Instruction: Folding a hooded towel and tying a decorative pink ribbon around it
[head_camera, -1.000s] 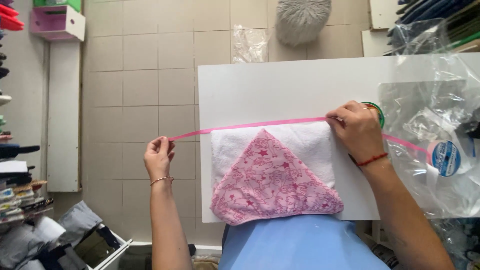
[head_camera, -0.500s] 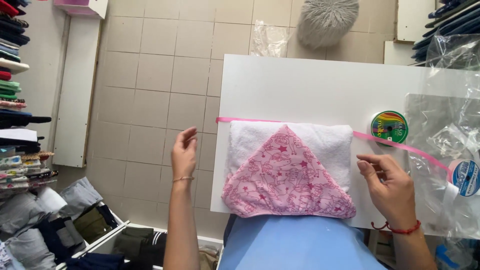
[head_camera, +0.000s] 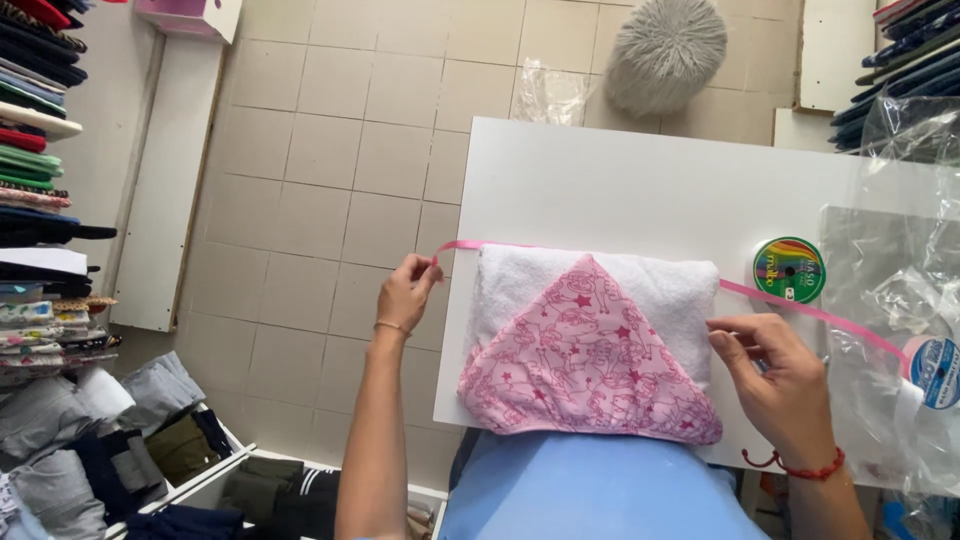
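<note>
A folded white towel (head_camera: 600, 285) with a pink printed triangular hood lay on the white surface (head_camera: 620, 180), near its front edge, its lower rim touching the person's light blue garment (head_camera: 590, 495). A thin pink ribbon (head_camera: 800, 312) ran along the towel's far edge; most of that stretch was hidden behind the towel's bulk, so only its two ends showed. The left hand (head_camera: 408, 290) was just off the surface's left edge, fingers pinched closed on the ribbon's free end. The right hand (head_camera: 775, 375), wearing a red cord bracelet, rested just right of the towel with fingers narrowly curled; its fingertips were at the ribbon, though whether they actually gripped it could not be made out. From there the ribbon slanted right toward a spool (head_camera: 935, 372) with a blue-and-white label, partly veiled by crinkled clear plastic bags (head_camera: 890, 260) and cut off at the frame's edge. A second small spool with a green, rainbow-striped label (head_camera: 789, 270) lay flat beside the bags. A grey furry cushion (head_camera: 665, 50) sat on the tiled floor beyond, and stacked folded clothes (head_camera: 40, 130) filled the shelves at left, cropped by the frame.
</note>
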